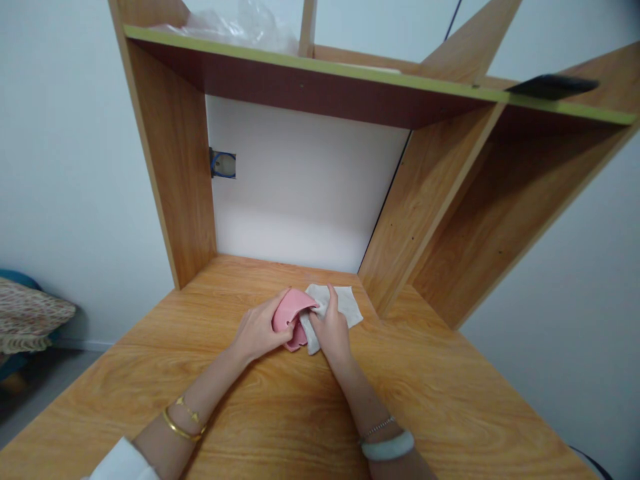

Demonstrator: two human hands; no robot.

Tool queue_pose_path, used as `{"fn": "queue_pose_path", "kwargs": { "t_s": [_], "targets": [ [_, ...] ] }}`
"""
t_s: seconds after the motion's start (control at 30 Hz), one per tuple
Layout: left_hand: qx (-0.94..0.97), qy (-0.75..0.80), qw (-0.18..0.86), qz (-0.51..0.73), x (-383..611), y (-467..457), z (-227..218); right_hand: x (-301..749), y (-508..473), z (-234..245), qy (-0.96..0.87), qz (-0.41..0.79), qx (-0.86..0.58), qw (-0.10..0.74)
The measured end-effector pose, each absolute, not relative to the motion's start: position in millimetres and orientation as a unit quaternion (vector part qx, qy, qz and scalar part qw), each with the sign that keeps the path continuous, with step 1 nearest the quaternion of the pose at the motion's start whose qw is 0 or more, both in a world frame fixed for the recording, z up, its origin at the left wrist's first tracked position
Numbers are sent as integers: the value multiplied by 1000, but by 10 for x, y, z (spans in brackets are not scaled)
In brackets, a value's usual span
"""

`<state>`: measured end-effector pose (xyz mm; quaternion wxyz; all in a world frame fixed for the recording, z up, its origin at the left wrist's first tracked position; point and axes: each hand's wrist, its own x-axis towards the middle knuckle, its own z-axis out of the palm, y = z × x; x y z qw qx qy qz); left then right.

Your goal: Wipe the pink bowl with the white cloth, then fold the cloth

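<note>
My left hand (263,328) is closed on a pink, curved, hollow piece (293,308) with a smooth outside, a small dark hole and notches along its lower edge. Its exact kind is not clear. A thin white-grey cloth (350,303) is gripped by my right hand (331,327), with the thumb raised on top. One part of this cloth hangs down against the right side of the pink piece, while another spreads out to the right. Both hands are close together over the back part of the wooden desk (280,413).
A wooden shelf unit (173,160) rises from the back of the desk. On its upper shelf lie a clear plastic bag (240,30) and a dark flat object (553,87). An exposed wall box (223,165) shows at the back left. Patterned fabric (33,313) covers something at far left.
</note>
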<state>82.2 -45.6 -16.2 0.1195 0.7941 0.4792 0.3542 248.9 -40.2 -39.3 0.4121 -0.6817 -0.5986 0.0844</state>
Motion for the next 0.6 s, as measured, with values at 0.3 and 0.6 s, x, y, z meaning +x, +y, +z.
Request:
{"fn": "queue_pose_path", "kwargs": {
  "t_s": [0.3,0.6],
  "targets": [
    [756,503,192,373,902,-398,-281,2474,-291,-562,-530,127,-663,514],
    [754,497,139,407,836,-351,-259,2418,-368,-449,-570,93,-697,425]
  ]
}}
